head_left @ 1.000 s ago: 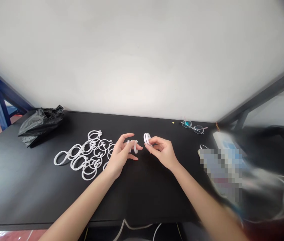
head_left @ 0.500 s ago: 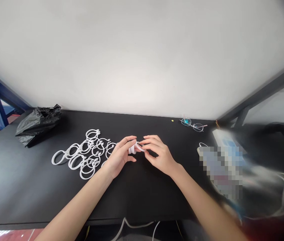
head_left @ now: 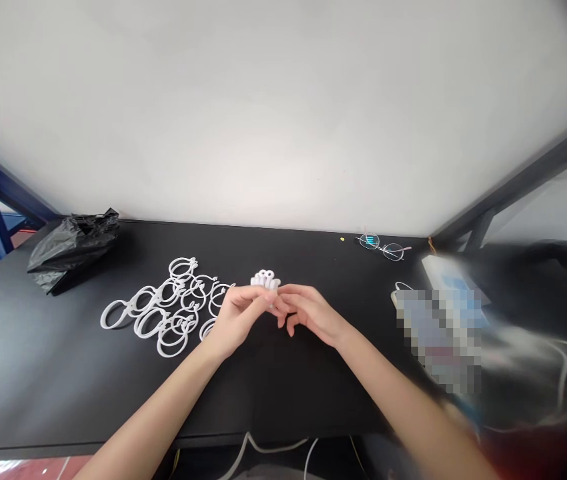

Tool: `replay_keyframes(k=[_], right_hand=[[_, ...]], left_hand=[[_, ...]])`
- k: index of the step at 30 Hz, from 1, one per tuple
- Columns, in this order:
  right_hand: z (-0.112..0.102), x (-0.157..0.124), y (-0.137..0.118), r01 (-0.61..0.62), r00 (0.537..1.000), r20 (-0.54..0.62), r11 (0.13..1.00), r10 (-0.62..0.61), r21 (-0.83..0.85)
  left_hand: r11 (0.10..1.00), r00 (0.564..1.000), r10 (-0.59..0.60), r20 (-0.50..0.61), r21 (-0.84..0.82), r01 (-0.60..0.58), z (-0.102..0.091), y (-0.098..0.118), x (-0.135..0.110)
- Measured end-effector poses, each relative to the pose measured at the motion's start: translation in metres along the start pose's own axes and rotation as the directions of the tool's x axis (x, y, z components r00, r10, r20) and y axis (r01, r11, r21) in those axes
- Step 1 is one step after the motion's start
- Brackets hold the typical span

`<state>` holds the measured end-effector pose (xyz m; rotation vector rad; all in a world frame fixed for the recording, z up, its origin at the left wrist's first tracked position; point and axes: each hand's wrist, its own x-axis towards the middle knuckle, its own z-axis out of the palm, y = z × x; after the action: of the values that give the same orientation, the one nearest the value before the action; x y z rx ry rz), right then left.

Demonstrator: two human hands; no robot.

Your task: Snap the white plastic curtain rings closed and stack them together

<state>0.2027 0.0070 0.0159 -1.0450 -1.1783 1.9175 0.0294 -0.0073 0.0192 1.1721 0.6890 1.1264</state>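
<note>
My left hand (head_left: 236,317) and my right hand (head_left: 311,313) meet above the middle of the black table (head_left: 63,373). Both pinch a small bunch of white plastic rings (head_left: 264,280) that stands up between the fingertips. My left fingers are curled round its lower part, and my right fingertips press on it from the right. To the left of my left hand, a spread of several linked white rings (head_left: 163,310) lies flat on the table.
A crumpled black plastic bag (head_left: 71,247) lies at the back left. A pair of glasses (head_left: 383,248) rests at the back right by the white wall. A blurred pale object (head_left: 443,313) and white cables (head_left: 563,373) lie at the right.
A second ago each hand held its own white rings a little apart. The hands came together, and the rings are now bunched upright between both hands' fingertips.
</note>
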Motion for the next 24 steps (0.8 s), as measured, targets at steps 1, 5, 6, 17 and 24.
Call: replay_keyframes(k=[1,5,6,17,24], right_hand=[[0.003,0.0,0.0,-0.03,0.998,0.05,0.997,0.027,0.065],[0.013,-0.003,0.003,0.03,1.0,-0.004,0.983,-0.03,0.18],[0.015,-0.003,0.004,0.058,0.997,-0.055,0.981,-0.049,0.186],[0.026,-0.003,0.015,0.295,0.9,-0.341,0.955,-0.273,0.014],[0.028,-0.008,0.024,0.352,0.91,-0.185,0.927,-0.372,-0.133]], left_hand=[[1.0,0.997,0.011,0.07,0.02,-0.013,0.001,0.001,-0.001],[0.999,0.975,-0.003,0.222,0.043,-0.007,0.005,0.004,-0.005],[0.999,0.978,0.009,0.209,0.041,-0.018,0.006,0.004,-0.005],[0.974,0.975,0.137,-0.175,0.201,-0.101,0.016,-0.013,-0.006],[0.682,0.986,0.156,-0.062,0.728,-0.062,0.004,-0.015,-0.005]])
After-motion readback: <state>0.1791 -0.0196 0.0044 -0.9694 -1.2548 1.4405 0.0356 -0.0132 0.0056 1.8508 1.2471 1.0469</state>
